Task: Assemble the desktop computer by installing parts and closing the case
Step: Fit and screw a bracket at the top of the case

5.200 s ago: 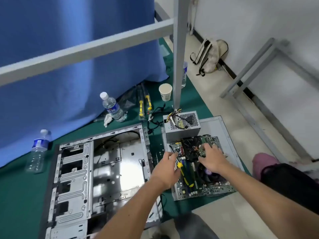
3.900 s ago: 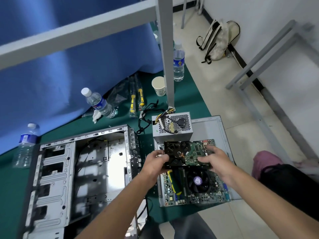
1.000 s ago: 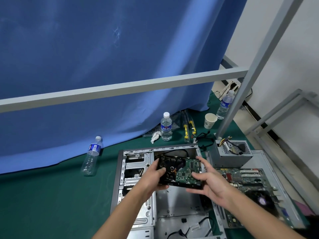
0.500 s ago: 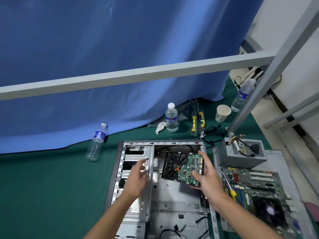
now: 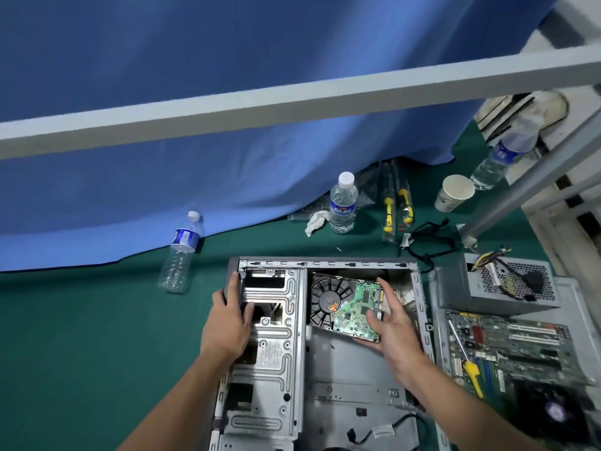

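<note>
The open metal computer case (image 5: pixel 328 264) lies flat on the green mat. Inside its far end is a hard drive (image 5: pixel 341 304), black with a green circuit board facing up and tilted. My right hand (image 5: pixel 390 323) grips the drive, thumb on the board and fingers round its right edge. My left hand (image 5: pixel 227 320) rests on the silver drive cage (image 5: pixel 279 346) at the case's left side, with its fingers lying along the case's left edge. It holds nothing.
To the right of the case, a power supply (image 5: pixel 507 284) sits behind the motherboard (image 5: pixel 520 346), which carries a yellow-handled screwdriver (image 5: pixel 470 372). Water bottles (image 5: pixel 343 203), (image 5: pixel 180 252), a paper cup (image 5: pixel 455 192) and loose cables (image 5: pixel 429 239) stand beyond. A grey frame bar (image 5: pixel 292 99) crosses overhead.
My left hand let go of the hard drive and moved to the drive cage. My right hand alone carried the drive into the case's far end.
</note>
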{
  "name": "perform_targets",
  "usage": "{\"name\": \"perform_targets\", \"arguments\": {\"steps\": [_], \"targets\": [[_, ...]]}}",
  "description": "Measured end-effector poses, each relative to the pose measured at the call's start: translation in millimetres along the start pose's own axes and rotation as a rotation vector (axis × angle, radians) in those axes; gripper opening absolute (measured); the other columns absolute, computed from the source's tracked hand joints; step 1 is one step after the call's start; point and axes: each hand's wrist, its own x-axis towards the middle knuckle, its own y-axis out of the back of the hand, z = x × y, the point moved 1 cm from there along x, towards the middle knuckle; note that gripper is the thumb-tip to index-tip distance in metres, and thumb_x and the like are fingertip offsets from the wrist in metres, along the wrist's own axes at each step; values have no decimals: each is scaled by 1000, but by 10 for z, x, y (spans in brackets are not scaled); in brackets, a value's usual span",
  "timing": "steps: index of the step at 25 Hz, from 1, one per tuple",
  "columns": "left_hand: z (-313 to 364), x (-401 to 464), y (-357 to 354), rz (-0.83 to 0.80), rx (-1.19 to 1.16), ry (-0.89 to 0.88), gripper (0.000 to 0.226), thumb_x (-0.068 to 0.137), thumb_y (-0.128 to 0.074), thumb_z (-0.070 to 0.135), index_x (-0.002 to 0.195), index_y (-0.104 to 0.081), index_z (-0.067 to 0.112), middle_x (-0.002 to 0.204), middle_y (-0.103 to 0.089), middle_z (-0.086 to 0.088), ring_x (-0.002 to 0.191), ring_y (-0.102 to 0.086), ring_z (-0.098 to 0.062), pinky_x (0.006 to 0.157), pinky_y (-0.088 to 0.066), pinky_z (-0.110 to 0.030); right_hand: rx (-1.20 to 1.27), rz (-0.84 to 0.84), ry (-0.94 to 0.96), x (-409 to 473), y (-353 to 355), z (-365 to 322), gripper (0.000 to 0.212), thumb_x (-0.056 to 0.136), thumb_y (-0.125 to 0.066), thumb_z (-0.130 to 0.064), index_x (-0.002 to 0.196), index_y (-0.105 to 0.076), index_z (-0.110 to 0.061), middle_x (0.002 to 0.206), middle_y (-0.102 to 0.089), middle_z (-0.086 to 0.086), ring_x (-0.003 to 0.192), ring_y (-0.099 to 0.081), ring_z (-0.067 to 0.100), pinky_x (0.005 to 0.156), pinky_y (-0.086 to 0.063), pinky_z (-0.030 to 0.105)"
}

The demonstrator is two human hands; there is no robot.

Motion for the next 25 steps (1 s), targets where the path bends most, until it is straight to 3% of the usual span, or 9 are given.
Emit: {"name": "perform_targets", "arguments": {"steps": [3, 11, 15, 18, 20, 22, 23, 25], "targets": [[-106, -11, -51, 92, 11, -35, 63, 101, -38, 42, 156, -8, 37, 125, -40, -4, 89, -59, -33, 73, -50, -39, 47, -42, -51, 177, -29, 87, 80, 94, -49, 9, 131, -45, -62, 161, -12, -12, 145, -23, 21, 110, -30, 64], [-130, -3, -66, 118, -38, -65, 67, 96, -48, 40, 155, -15, 36, 119, -39, 1, 91, -57, -29, 73, -50, -40, 50, -163, -104, 462, -156, 227, 80, 93, -51, 7, 127, -46, -66, 160, -11, -17, 145, -19, 21, 102, -32, 66], [-134, 11, -54, 109, -55, -61, 68, 95, -49, 39, 155, -16, 35, 122, -40, 0, 97, -57, -30, 76, -51, -41, 109, -138, -109, 517, -259, 264, 78, 94, -52, 7, 123, -50, -66, 151, -20, -20, 131, -36, 15, 101, -41, 63], [-136, 10, -54, 103, -57, -61, 69, 95, -49, 41, 155, -15, 35, 123, -40, -1, 101, -56, -29, 78, -51, -42, 109, -152, -94, 500, -259, 297, 79, 94, -51, 9, 125, -51, -64, 148, -18, -24, 135, -32, 14, 103, -38, 67], [-145, 8, -50, 102, -61, -65, 70, 95, -49, 42, 155, -15, 35, 124, -40, -1, 103, -56, -29, 80, -51, -42, 95, -170, -73, 475, -262, 307, 79, 94, -52, 9, 127, -50, -62, 147, -19, -27, 130, -41, 7, 101, -43, 63], [-146, 11, -47, 101, -66, -66, 71, 94, -49, 42, 155, -15, 35, 126, -39, -1, 105, -56, -28, 81, -51, -41, 70, -175, -57, 463, -310, 268, 78, 94, -53, 7, 124, -49, -65, 142, -26, -28, 113, -51, -7, 91, -53, 48], [-143, 13, -47, 100, -68, -67, 71, 94, -50, 43, 155, -15, 34, 125, -39, 0, 105, -56, -27, 81, -51, -41, 51, -175, -50, 465, -356, 234, 78, 94, -54, 5, 122, -49, -68, 143, -28, -25, 112, -51, -10, 89, -54, 44], [-134, 4, -40, 98, -76, -72, 72, 93, -50, 44, 155, -15, 35, 122, -38, 2, 103, -56, -25, 80, -50, -39, -2, -164, -45, 472, -465, 181, 77, 94, -58, 1, 118, -47, -71, 152, -28, -15, 131, -39, 0, 100, -47, 52]]}}
